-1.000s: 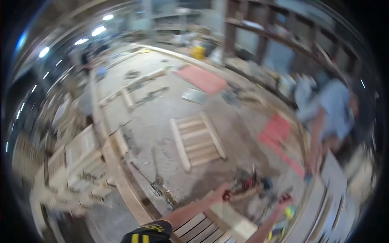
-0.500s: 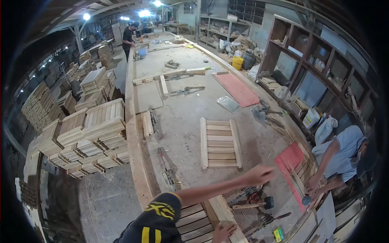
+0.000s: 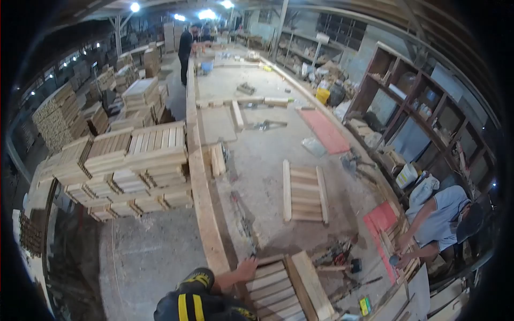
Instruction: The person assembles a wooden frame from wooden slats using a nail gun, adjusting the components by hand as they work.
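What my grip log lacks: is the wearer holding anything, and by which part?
The left hand is at the far left corner of the nearest slatted panel; whether it grips cannot be told. The right hand is out of view.

slatted wooden panel point(image 3: 275, 291) | pale, gapped slats | flat | on worktable point(image 3: 257, 187)
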The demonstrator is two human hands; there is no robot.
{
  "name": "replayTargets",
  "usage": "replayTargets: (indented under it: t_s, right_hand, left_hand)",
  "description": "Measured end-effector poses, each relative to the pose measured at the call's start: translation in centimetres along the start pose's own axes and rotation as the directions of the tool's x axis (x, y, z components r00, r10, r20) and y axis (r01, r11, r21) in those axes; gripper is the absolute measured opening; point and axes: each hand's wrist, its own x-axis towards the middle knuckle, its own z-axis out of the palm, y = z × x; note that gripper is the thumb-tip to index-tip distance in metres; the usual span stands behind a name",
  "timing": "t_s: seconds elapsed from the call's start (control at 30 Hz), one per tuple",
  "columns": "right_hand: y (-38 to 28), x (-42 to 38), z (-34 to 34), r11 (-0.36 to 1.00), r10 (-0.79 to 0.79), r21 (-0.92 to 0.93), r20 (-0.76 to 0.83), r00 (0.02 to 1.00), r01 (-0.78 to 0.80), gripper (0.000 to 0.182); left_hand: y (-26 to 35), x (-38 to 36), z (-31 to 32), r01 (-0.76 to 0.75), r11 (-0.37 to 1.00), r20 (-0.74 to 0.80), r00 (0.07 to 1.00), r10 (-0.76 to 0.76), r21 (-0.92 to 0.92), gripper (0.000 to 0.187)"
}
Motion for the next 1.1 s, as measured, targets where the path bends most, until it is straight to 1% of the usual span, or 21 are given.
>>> replayTargets:
  t_s: [0.03, 0.1, 0.17, 0.2, 0.27, 0.3, 0.37, 0.4, 0.47, 0.5, 0.53, 0.57, 0.6, 0.63, 0.7, 0.73, 0.8, 0.93, 1.0, 1.03, 1.1]
  right_hand:
    - [0.9, -0.6, 0.2, 0.998, 0.045, -0.053, 0.022, 0.999, -0.044, 0.050]
    - [2.3, -1.4, 0.1, 0.984, 0.113, -0.145, 0.042, 0.993, -0.106, 0.049]
    - [3.4, -2.3, 0.0, 0.965, 0.172, -0.210, 0.055, 0.984, -0.157, 0.048]
    - [3.4, -2.6, 0.1, 0.956, 0.197, -0.234, 0.058, 0.979, -0.178, 0.047]
    - [3.3, -2.8, 0.4, 0.934, 0.238, -0.285, 0.050, 0.970, -0.214, 0.046]
    - [3.0, -2.6, 0.5, 0.927, 0.246, -0.303, 0.044, 0.968, -0.222, 0.046]
    - [2.4, -2.1, 0.5, 0.920, 0.256, -0.318, 0.041, 0.966, -0.230, 0.045]
    - [2.1, -2.0, 0.4, 0.926, 0.245, -0.305, 0.039, 0.969, -0.222, 0.045]
    - [1.5, -2.1, 0.2, 0.934, 0.228, -0.289, 0.035, 0.973, -0.209, 0.045]
    - [1.1, -2.3, 0.0, 0.939, 0.215, -0.281, 0.036, 0.976, -0.197, 0.044]
    - [0.7, -2.4, -0.3, 0.945, 0.201, -0.272, 0.038, 0.979, -0.183, 0.044]
    - [0.3, -2.3, -0.6, 0.951, 0.186, -0.258, 0.030, 0.982, -0.172, 0.044]
    - [-0.7, -2.2, -0.9, 0.957, 0.174, -0.238, 0.026, 0.984, -0.163, 0.043]
    - [-1.7, -2.3, -1.2, 0.966, 0.154, -0.214, 0.018, 0.988, -0.147, 0.043]
    - [-4.0, -3.0, -2.0, 0.981, 0.116, -0.162, 0.027, 0.993, -0.110, 0.042]
    - [-5.5, -3.4, -2.3, 0.988, 0.094, -0.127, 0.028, 0.995, -0.090, 0.042]
    - [-9.0, -4.6, -2.7, 0.998, 0.046, -0.046, 0.029, 0.998, -0.045, 0.042]
    - [-16.7, -8.5, -2.4, 0.987, -0.028, 0.157, 0.029, 0.999, 0.023, 0.040]
    - [-20.9, -11.0, -2.0, 0.967, -0.073, 0.246, 0.036, 0.997, 0.062, 0.040]
    - [-22.9, -12.2, -1.8, 0.954, -0.100, 0.287, 0.039, 0.994, 0.085, 0.040]
    - [-26.7, -14.3, -1.2, 0.922, -0.183, 0.354, 0.033, 0.983, 0.160, 0.039]
  left_hand:
    - [-0.3, 0.2, 0.1, -0.002, 1.000, -0.005, 1.000, 0.002, -0.007, 0.042]
    - [-0.4, 0.0, 0.6, 0.002, 0.996, -0.165, 0.986, 0.012, 0.085, 0.043]
    - [-0.3, -0.2, 1.4, -0.051, 0.996, -0.241, 0.968, 0.067, 0.069, 0.047]
    - [0.3, -1.0, 1.5, -0.051, 0.997, -0.227, 0.972, 0.065, 0.065, 0.047]
    - [1.2, -1.5, 1.0, -0.256, 0.966, -0.060, 0.965, 0.255, -0.015, 0.056]
    - [1.7, -2.0, 0.6, -0.242, 0.970, -0.071, 0.968, 0.241, -0.014, 0.056]
    - [3.3, -2.8, 0.0, -0.061, 0.994, 0.083, 0.994, 0.069, -0.093, 0.067]
    - [4.1, -2.6, -0.5, -0.053, 0.994, 0.069, 0.996, 0.060, -0.097, 0.067]
    - [5.9, -2.0, -1.2, 0.158, 0.957, 0.188, 0.976, -0.114, -0.242, 0.077]
    - [6.4, -1.0, -1.7, 0.168, 0.953, 0.188, 0.974, -0.123, -0.250, 0.077]
    - [6.7, 0.6, -2.6, 0.401, 0.874, 0.298, 0.900, -0.319, -0.276, 0.078]
    - [7.2, 2.3, -3.6, 0.606, 0.745, 0.411, 0.776, -0.479, -0.277, 0.079]
    - [7.8, 3.6, -4.9, 0.664, 0.679, 0.452, 0.733, -0.508, -0.315, 0.072]
    - [8.5, 4.5, -5.5, 0.668, 0.669, 0.453, 0.732, -0.509, -0.327, 0.072]
    - [9.1, 4.2, -6.6, 0.480, 0.808, 0.351, 0.863, -0.364, -0.341, 0.058]
    - [8.2, 3.6, -8.4, 0.496, 0.798, 0.354, 0.855, -0.379, -0.342, 0.058]
    - [6.2, 3.3, -12.5, 0.554, 0.637, 0.466, 0.824, -0.324, -0.536, 0.048]
    - [-2.8, 0.6, -17.2, 0.469, 0.586, 0.406, 0.880, -0.247, -0.660, 0.042]
    - [-8.9, 0.4, -18.1, 0.383, 0.549, 0.403, 0.911, -0.090, -0.743, 0.050]
    - [-11.8, -0.2, -19.0, 0.391, 0.542, 0.402, 0.910, -0.104, -0.744, 0.050]
    - [-17.1, -0.9, -20.6, 0.277, 0.555, 0.142, 0.951, -0.274, -0.785, 0.049]
